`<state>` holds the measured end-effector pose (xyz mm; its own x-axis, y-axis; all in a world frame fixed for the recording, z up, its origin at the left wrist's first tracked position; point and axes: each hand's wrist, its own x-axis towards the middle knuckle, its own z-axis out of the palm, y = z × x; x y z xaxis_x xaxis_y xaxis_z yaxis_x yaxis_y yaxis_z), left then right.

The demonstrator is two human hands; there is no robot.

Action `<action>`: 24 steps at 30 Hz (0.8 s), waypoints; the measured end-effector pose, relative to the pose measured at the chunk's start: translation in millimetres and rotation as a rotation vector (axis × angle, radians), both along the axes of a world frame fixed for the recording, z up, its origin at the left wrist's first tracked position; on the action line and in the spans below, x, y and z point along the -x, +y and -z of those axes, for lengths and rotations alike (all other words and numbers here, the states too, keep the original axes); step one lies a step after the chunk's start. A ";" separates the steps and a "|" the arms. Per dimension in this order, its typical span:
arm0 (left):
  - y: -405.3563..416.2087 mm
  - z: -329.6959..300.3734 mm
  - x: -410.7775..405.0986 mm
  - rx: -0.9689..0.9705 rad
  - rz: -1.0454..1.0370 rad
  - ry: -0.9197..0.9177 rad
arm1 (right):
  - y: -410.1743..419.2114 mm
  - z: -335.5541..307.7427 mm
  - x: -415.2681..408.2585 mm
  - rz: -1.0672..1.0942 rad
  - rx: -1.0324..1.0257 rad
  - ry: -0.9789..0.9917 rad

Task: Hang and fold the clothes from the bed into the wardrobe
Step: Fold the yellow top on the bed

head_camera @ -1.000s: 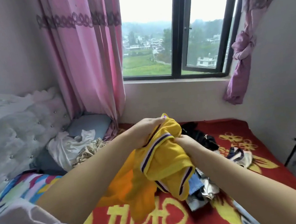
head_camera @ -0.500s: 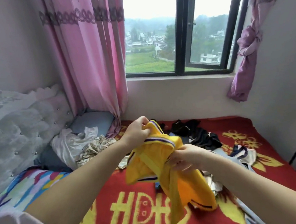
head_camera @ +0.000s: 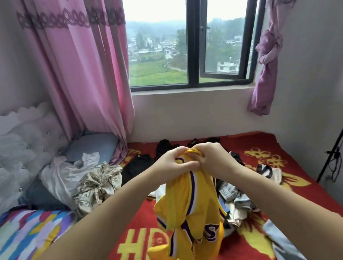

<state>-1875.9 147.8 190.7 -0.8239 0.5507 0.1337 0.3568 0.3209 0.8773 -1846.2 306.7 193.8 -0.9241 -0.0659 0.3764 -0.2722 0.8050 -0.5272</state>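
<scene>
Two hands meet in the middle, up above the bed. The left hand (head_camera: 175, 164) and the right hand (head_camera: 210, 158) are touching each other, and both pinch the top edge of a yellow shirt (head_camera: 191, 212). The fingers on each hand are curled tight around the cloth. The shirt has purple and white stripes and purple letters, and it hangs down from the hands in a bunch. Its bottom end reaches toward the red blanket (head_camera: 259, 146) near the bottom of the view, but I cannot tell if it touches.

The red blanket has big yellow letters and yellow flowers on it. Just right of the hanging shirt lies a pile of clothes (head_camera: 237, 197), grey, white and dark ones all mixed up. Farther away, near the wall, some black clothes (head_camera: 140, 165) lie flat on the blanket.

On the left there is a crumpled white cloth (head_camera: 65, 175) and a bunched cloth with a pattern (head_camera: 98, 184) beside it. A blue pillow (head_camera: 96, 146) sits behind them, in the far left corner. A bright sheet with many colors (head_camera: 23, 236) covers the near left part of the bed.

A pink curtain (head_camera: 84, 71) hangs down on the left of the window (head_camera: 194, 32). Another pink curtain, tied in a knot (head_camera: 268, 49), hangs on the right. A black stand (head_camera: 340, 135) leans by the right wall.
</scene>
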 end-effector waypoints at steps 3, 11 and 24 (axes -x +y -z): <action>-6.7 9.2 -0.9 0.077 0.012 0.022 | 5.9 -9.0 -0.1 0.018 0.133 0.058; -28.9 13.1 9.8 -0.148 -0.104 -0.115 | 25.0 -17.8 2.0 -0.054 0.374 -0.049; -80.7 35.1 42.1 0.209 -0.313 0.056 | 56.7 -58.5 1.3 -0.023 0.566 -0.010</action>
